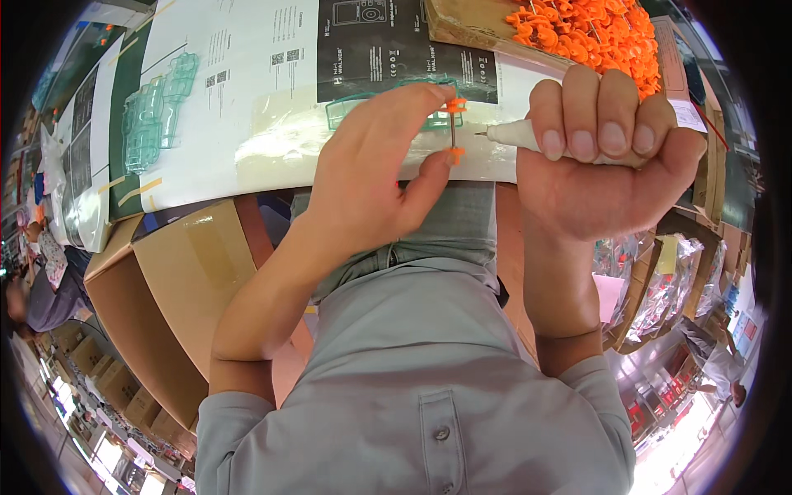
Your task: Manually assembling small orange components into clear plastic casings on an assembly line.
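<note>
Between the thumb and index finger of my left hand [363,161] is a thin metal axle with orange plastic ends [453,132], held by those ends. My right hand [606,161] is wrapped round a white squeeze tube [513,134] with a fine needle tip. The needle points left at the axle, a short gap away from it. Behind my left fingers lies a clear teal plastic part [340,112] on the worktable, partly covered by the hand.
A cardboard box [466,29] at the far right holds a heap of orange plastic parts with metal pins [577,33]. More clear teal plastic parts [153,124] lie on the table's left. A large open carton [194,264] stands below the left table edge; bagged parts [664,289] sit at right.
</note>
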A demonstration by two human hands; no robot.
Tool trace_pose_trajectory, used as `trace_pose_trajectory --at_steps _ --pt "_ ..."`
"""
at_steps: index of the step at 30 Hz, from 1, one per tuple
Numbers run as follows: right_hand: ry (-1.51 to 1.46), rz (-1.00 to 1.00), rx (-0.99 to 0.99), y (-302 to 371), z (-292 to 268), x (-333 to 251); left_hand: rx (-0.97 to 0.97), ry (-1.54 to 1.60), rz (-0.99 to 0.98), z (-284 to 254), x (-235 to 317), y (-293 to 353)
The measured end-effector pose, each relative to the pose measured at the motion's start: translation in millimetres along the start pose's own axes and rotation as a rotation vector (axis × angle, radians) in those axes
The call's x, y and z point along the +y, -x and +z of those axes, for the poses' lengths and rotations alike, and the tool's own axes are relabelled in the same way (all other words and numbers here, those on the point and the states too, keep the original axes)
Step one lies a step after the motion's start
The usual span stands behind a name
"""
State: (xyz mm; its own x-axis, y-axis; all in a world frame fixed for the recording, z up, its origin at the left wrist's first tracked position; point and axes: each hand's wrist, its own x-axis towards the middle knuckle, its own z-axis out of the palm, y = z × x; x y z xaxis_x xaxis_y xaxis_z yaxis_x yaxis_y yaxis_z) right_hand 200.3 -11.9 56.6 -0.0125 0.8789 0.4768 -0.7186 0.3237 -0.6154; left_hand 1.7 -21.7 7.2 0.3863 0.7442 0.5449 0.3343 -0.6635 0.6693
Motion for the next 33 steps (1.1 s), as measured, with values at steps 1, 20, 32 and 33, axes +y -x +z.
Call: trace_pose_trajectory --at_steps 1,20,32,33 --pt "0.004 -0.007 0.017 0.5 0.7 1.3 0.018 -0.094 -0.006 2.7 -2.2 -2.4" --pt "0.182 -0.034 0.311 -11.5 -29.8 55.2 -0.096 -0.153 -0.141 7.9 -21.1 -17.5" --pt "0.198 -0.006 0.147 -16.3 -40.8 65.5 -0.08 -0.113 -0.132 5.7 -27.5 -16.3" --pt "0.205 0.018 0.152 -17.6 -39.2 64.4 -0.087 -0.113 -0.136 5.0 -27.8 -16.5"
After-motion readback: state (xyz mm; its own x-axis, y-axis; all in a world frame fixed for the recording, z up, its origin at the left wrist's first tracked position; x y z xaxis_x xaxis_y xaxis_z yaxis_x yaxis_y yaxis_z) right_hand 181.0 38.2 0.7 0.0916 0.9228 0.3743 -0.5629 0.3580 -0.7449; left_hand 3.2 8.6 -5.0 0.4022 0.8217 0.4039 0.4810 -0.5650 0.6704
